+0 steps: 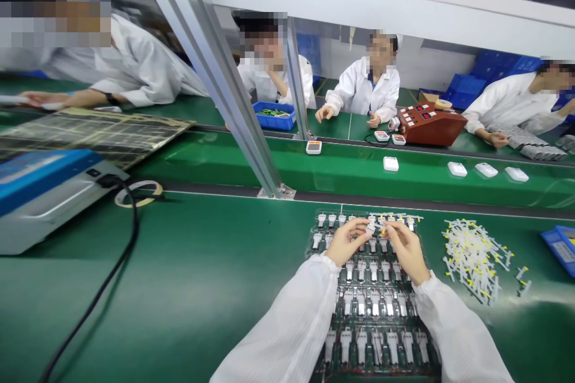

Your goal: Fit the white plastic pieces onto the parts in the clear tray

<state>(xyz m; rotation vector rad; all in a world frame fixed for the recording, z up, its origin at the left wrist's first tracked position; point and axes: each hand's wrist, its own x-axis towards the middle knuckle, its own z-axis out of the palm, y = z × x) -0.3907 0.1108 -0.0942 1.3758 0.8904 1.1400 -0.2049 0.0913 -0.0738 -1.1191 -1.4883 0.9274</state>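
Observation:
A clear tray (354, 326) on the green table holds several rows of small white parts with thin wires. Over its back rows, my left hand (348, 242) pinches a small white part (371, 227). My right hand (408, 248), close beside it, has its thumb and fingers together on a small white piece with a yellow tip (383, 228). The two pieces are very near each other; whether they touch is too small to tell. Right of the tray lies a pile of white pieces with yellow tips (471, 257).
A blue and grey device (58, 197) with a black cable and a tape roll (138, 193) stand at left. Behind runs a green conveyor (350, 170) with several white devices. A metal post (224, 84) rises before it. Several people sit beyond. A blue bin (561, 248) is at right.

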